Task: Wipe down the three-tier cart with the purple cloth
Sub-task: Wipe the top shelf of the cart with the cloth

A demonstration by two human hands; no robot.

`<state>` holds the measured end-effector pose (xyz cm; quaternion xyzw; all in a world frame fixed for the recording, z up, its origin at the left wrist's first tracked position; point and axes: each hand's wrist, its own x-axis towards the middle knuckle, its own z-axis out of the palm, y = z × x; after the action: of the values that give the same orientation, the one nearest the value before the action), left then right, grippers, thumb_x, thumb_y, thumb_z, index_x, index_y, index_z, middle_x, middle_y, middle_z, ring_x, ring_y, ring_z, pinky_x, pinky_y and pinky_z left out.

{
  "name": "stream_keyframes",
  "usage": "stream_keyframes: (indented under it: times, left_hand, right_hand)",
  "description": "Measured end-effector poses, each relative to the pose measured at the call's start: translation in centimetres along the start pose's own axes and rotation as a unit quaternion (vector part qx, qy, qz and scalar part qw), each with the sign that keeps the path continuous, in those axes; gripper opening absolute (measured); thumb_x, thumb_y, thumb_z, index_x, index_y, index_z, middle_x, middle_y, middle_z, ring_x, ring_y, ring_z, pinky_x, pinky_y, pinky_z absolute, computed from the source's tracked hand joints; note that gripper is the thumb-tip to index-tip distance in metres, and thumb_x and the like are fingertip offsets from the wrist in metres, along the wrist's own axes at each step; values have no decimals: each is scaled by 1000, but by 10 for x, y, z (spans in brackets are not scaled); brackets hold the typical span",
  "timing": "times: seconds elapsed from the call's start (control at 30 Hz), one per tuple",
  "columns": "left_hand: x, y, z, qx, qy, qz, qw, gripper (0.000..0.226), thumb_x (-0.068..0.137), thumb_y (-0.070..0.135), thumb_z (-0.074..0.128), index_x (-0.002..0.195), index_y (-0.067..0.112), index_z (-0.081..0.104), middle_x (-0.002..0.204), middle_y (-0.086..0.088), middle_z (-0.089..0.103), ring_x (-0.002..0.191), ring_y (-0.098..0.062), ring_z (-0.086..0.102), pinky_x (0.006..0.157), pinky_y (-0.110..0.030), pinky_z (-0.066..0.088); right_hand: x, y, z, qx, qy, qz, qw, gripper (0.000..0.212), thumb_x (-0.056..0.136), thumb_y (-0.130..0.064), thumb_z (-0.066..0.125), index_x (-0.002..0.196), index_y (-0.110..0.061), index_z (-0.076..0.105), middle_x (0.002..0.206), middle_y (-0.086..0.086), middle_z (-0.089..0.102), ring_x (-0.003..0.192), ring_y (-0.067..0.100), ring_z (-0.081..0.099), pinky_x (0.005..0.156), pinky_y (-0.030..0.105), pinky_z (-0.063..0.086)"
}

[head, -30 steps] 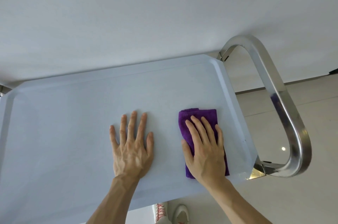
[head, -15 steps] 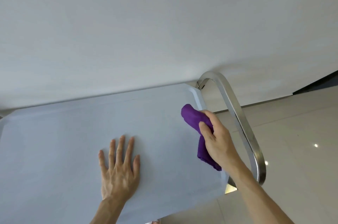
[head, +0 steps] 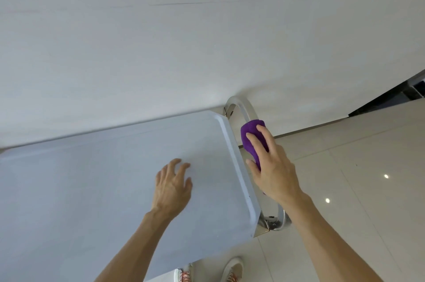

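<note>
Wrapping the purple cloth (head: 253,137) round the chrome handle (head: 239,106) at right of frame, the right hand (head: 273,171) is gripping it to polish; the left hand (head: 172,186), open with curled fingers, is hovering over the top tray (head: 92,178), probably steadying the cart.

The cart's top tray (head: 115,178) looks like smooth, matt, pale blue plastic. The handle (head: 241,106) at its end is shiny metal, like a mirror. The purple cloth (head: 251,134) on the handle is soft and fuzzy. The floor (head: 356,166) has glossy pale tiles. The wall (head: 184,40) is matt white.
</note>
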<state>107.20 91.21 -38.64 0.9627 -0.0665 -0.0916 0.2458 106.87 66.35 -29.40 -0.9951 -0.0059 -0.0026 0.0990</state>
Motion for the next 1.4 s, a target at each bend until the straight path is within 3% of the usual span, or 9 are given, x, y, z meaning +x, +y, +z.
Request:
stream_keyframes:
  times: [0.1, 0.23, 0.43, 0.57, 0.73, 0.87, 1.0, 1.17, 1.4]
  left_hand:
    - [20, 28, 12, 58, -88, 29, 994, 56, 95, 34, 56, 146, 24, 38, 159, -10, 22, 144, -34, 23, 115, -55, 21]
    - [34, 39, 31, 170, -204, 28, 964, 80, 94, 53, 52, 154, 38, 2, 163, -4, -18, 146, -45, -15, 110, -73, 9]
    - [39, 37, 40, 225, -232, 35, 946, 88, 93, 57, 52, 154, 36, -8, 161, -8, -24, 142, -54, -17, 106, -76, 15]
    - [42, 39, 42, 228, -239, 28, 943, 89, 93, 54, 54, 154, 36, -9, 161, -9, -25, 142, -54, -18, 106, -77, 15]
    - [43, 43, 38, 230, -254, 17, 939, 91, 93, 51, 56, 154, 35, -10, 161, -9, -26, 142, -55, -19, 106, -77, 16]
    - [44, 46, 36, 230, -264, 14, 937, 92, 93, 50, 57, 154, 35, -10, 161, -9, -27, 141, -55, -19, 106, -77, 16]
    - [45, 46, 35, 226, -263, 14, 938, 91, 93, 51, 57, 154, 36, -9, 161, -9, -26, 142, -55, -19, 106, -77, 17]
    - [44, 44, 36, 210, -255, 12, 944, 91, 92, 51, 59, 154, 38, -6, 161, -7, -25, 142, -53, -19, 106, -77, 16]
    - [39, 45, 33, 203, -227, 13, 952, 90, 90, 53, 59, 154, 39, -2, 162, -5, -21, 143, -52, -16, 106, -76, 16]
  right_hand:
    - [8, 2, 7, 9, 32, -3, 999, 49, 96, -41, 51, 142, -24, 45, 159, -2, 24, 100, 27, 59, 63, 40, 59]
    - [37, 2, 12, -6, 19, -13, 1000, 57, 95, -25, 56, 148, -25, 37, 163, 1, 14, 94, 30, 60, 69, 43, 58]
    - [122, -4, 12, 16, -21, -11, 1000, 48, 88, -17, 57, 135, -21, 47, 154, 1, 28, 83, 36, 61, 70, 42, 54]
    - [184, -6, 17, 17, -114, 6, 993, 35, 88, -21, 55, 123, -22, 54, 131, 0, 48, 100, 35, 59, 82, 40, 50]
    - [220, -6, 22, -3, -214, 26, 976, 41, 84, -20, 53, 124, -25, 56, 126, 2, 56, 113, 29, 55, 88, 35, 46]
    - [186, -1, 23, 57, -83, -9, 995, 35, 87, -20, 55, 121, -23, 57, 125, 0, 54, 102, 29, 59, 76, 32, 43]
    - [116, 5, 23, 76, 41, -42, 995, 47, 84, -15, 61, 129, -24, 53, 152, -4, 36, 92, 28, 61, 67, 34, 52]
    - [13, 15, 21, 62, 65, -25, 996, 65, 85, -17, 65, 144, -34, 43, 162, -12, 16, 114, 15, 55, 64, 23, 55]
    - [-73, 13, 29, 69, 99, 36, 992, 62, 84, -10, 69, 141, -27, 52, 157, -4, 33, 120, 18, 57, 77, 28, 60]
